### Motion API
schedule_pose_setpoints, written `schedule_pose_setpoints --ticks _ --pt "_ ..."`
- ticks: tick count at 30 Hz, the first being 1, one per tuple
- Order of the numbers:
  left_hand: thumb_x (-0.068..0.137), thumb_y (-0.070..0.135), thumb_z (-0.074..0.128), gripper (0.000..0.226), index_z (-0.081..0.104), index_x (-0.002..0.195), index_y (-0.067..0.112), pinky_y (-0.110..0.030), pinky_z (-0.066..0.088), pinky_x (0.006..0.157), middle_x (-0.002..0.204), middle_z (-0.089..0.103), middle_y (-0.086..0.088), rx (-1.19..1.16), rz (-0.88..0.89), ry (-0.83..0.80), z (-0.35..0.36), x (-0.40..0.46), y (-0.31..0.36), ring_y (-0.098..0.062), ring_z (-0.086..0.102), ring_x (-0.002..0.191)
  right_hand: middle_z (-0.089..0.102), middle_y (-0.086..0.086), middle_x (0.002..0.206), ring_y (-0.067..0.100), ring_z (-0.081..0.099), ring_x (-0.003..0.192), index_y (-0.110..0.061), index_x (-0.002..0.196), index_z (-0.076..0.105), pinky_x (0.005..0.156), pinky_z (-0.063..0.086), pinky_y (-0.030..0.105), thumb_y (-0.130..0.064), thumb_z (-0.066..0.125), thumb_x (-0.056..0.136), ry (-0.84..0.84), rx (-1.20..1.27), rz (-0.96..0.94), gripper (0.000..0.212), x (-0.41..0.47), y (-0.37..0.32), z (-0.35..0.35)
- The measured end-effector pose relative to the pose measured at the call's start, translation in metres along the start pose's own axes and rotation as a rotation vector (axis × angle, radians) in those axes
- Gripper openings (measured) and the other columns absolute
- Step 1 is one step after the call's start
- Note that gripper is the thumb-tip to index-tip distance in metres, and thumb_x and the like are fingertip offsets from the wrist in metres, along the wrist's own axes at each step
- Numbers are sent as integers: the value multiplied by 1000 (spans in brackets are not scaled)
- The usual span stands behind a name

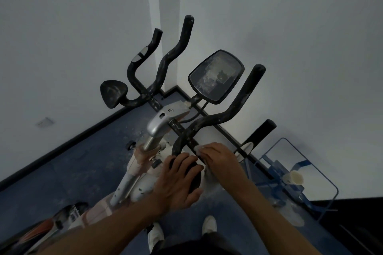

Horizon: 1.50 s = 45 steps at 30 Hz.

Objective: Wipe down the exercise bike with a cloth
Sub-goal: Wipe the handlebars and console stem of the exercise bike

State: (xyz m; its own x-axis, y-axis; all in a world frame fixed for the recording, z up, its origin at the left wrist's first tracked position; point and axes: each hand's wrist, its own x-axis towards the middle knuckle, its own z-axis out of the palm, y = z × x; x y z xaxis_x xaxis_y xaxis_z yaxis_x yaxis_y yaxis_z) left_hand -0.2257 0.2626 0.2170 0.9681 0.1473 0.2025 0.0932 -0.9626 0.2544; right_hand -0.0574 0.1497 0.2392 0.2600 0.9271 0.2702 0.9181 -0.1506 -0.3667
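Room corner: two plain white walls [290, 27] meeting behind the bike, black skirting along the base, dark blue floor [62, 172] speckled with pale dust and flecks.

Grey-and-black exercise bike with silver stem [154, 128] stands in the corner, seen from above the handlebars. Its black curved foam-covered handlebars [209, 122] carry whitish smears along most of their length. The black rounded console screen [216, 76] is heavily dusted and streaked. The left black elbow pad [113, 96] is also smeared. Judgement: the wipe-down is at an early stage; most visible surfaces look unwiped, with bars, console, pad and frame all left to do.

Right of the bike, a clear plastic-and-blue-frame stand [290, 174] holds a cream-coloured roll [294, 178]. A small wall socket plate [44, 123] sits low on the left wall. White shoes show at the bottom edge.

Left hand [178, 180]: fingers spread and laid flat over the near black pad, steadying it; nothing pinched.

Right hand [217, 155]: fingers curled down over a small white cloth [198, 149], pressing it to the crossbar just beside the near handlebar bend. Only an edge of the cloth peeks out past the fingertips.
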Motion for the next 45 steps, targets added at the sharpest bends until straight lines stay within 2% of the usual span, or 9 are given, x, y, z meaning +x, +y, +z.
schedule_pose_setpoints --ticks 6,14,19,23,27,32,40,43,45 --pt "92 59 36 55 62 121 19 -48 31 104 133 57 -7 -5 -1 26 3 -1 0 -32 51 125 70 11 108 22 65 98 -5 112 70 90 56 32 -15 62 95 83 42 -22 22 30 -10 12" --pt "92 59 35 52 59 117 20 -48 31 100 129 59 -8 9 17 75 2 1 0 -31 52 123 65 7 104 18 59 92 -10 113 69 78 55 32 -19 65 96 -13 -19 -44 20 17 1 2" --pt "92 59 36 57 62 122 19 -49 32 102 132 57 -8 -10 5 48 6 -1 0 -32 52 125 67 10 106 20 63 95 -5 108 70 84 57 34 -5 73 87 10 21 -11 21 36 -5 10" --pt "92 59 36 57 63 122 19 -48 30 104 133 57 -8 -6 2 40 5 0 0 -32 51 125 63 5 113 15 56 102 -12 115 67 89 52 29 -21 60 99 -42 39 -2 20 25 -2 5" --pt "93 59 33 56 64 118 19 -49 32 102 132 59 -8 -4 -2 29 6 0 -1 -33 52 126 59 2 105 15 55 93 -17 111 65 79 51 29 -30 55 101 -19 -8 -11 19 22 2 5" --pt "93 59 34 56 61 122 19 -48 33 102 132 58 -8 -27 2 52 6 0 -1 -32 51 125 59 6 107 16 55 94 -8 109 69 77 52 27 -10 68 93 -37 25 -27 16 36 -4 11" --pt "96 60 26 60 65 119 20 -49 33 101 131 59 -7 -16 9 69 4 1 0 -31 53 124 60 1 100 12 54 86 -18 115 66 72 51 24 -15 70 90 -223 -34 -102 25 -2 12 -17" --pt "96 60 27 59 65 120 21 -50 35 100 130 60 -6 -22 3 71 5 1 0 -31 53 125 62 2 92 13 57 77 -14 115 67 65 51 23 -11 79 84 -211 -42 -66 33 -8 21 -29" --pt "96 60 28 59 65 120 21 -50 35 99 131 60 -6 -22 -2 68 5 0 -1 -32 53 125 64 4 94 14 60 78 -12 115 68 69 54 25 -11 75 85 -176 -66 -34 30 0 18 -23"
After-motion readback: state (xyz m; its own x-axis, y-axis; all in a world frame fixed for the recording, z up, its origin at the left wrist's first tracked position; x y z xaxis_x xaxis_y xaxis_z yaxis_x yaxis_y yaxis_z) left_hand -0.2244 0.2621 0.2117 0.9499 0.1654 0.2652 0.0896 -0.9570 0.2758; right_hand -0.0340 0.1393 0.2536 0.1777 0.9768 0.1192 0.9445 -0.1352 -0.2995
